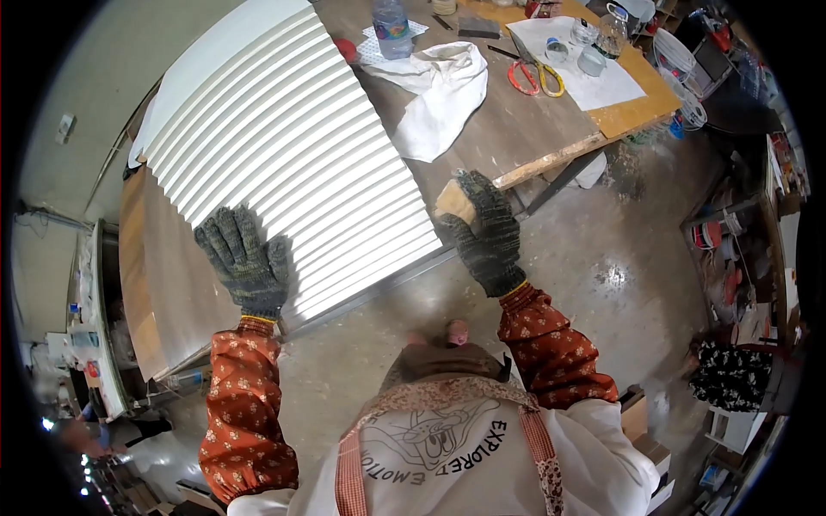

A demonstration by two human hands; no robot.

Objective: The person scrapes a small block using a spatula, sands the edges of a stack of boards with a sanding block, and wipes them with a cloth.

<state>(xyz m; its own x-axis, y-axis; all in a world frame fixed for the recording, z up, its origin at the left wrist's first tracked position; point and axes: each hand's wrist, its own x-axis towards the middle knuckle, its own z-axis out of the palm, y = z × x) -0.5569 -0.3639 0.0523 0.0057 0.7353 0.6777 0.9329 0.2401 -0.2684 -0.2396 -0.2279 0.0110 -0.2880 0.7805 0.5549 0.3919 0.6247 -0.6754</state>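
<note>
Panel point(297, 146) of bright white ridges lies partly under the spread left hand point(245, 262); the right hand point(490, 241) grips a tan pad point(455, 202).

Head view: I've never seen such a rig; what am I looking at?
There is no machine: a person wears the camera on their head, and it looks forward and down. The left hand, in a dark knitted glove, is spread over a large white ribbed panel on a brown table. The right hand, gloved alike, holds a tan, block-like piece whose material I can't tell. Also on the table are a crumpled white cloth, scissors with red and yellow handles and a clear plastic bottle.
</note>
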